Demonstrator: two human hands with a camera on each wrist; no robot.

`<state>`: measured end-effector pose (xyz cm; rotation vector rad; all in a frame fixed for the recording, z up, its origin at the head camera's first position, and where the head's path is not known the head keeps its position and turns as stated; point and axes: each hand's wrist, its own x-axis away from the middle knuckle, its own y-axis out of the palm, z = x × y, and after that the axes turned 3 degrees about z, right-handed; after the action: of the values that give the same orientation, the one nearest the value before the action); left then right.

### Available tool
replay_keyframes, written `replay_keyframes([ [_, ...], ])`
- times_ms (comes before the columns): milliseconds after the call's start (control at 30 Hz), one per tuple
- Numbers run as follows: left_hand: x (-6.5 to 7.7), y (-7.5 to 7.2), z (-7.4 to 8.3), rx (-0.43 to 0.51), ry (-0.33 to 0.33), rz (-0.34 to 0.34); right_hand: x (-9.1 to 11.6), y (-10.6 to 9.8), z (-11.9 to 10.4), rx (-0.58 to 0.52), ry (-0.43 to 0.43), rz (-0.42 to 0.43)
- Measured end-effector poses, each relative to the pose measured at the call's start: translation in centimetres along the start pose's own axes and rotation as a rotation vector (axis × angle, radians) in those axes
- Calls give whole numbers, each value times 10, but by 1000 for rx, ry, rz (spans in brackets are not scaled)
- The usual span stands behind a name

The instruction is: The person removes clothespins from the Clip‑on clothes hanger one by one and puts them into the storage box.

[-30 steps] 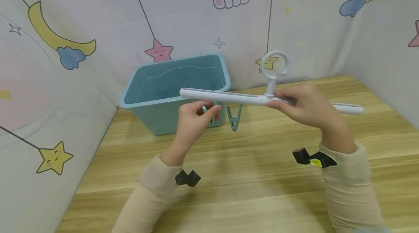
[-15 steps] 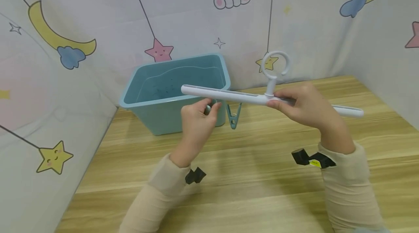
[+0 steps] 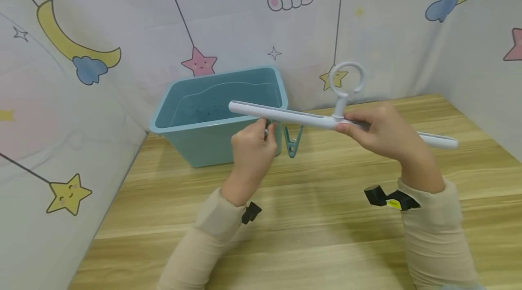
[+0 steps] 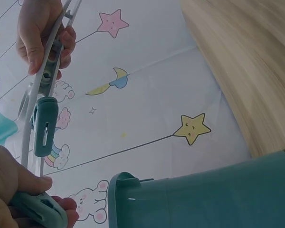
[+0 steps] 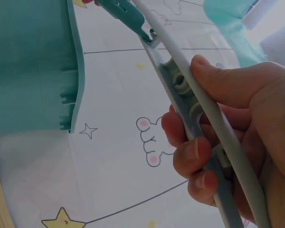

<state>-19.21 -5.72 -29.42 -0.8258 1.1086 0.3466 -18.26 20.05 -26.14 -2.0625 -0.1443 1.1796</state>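
Note:
My right hand point(image 3: 381, 138) grips a white hanger point(image 3: 285, 116) near its middle, thumb and fingers on either side of the slotted bar; its round hook stands up above. From the bar hangs a teal clip point(image 3: 292, 142), left of the hook. My left hand point(image 3: 253, 152) pinches a second teal clip point(image 4: 40, 209) between thumb and fingers, right at the underside of the bar's left part. In the head view most of that clip is hidden by the fingers. The right wrist view has one teal clip point(image 5: 126, 16) at the bar's slot.
A teal plastic bin point(image 3: 200, 147) stands on the wood-grain table point(image 3: 318, 235) behind my left hand, partly overlapped by the hanger's left end. A white cloth point(image 3: 240, 18) printed with stars and moons encloses the back and sides.
My left hand has moved right and slightly up with its clip, closer in under the bar. The hanger's left end has risen a little, tilting the bar more.

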Motion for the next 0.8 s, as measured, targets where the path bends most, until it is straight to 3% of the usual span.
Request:
replay_keyframes([
  [167,-2,5,-1,-72,52,41,0,0,-1,3,25,3],
  [300,-4,5,-2,-50,49,50,-1,0,-2,10,47,12],
  [667,-10,-6,-5,149,-79,-25,-1,2,-3,40,68,62],
  [800,-13,-9,-8,160,-94,-49,-2,2,-4,57,58,80],
])
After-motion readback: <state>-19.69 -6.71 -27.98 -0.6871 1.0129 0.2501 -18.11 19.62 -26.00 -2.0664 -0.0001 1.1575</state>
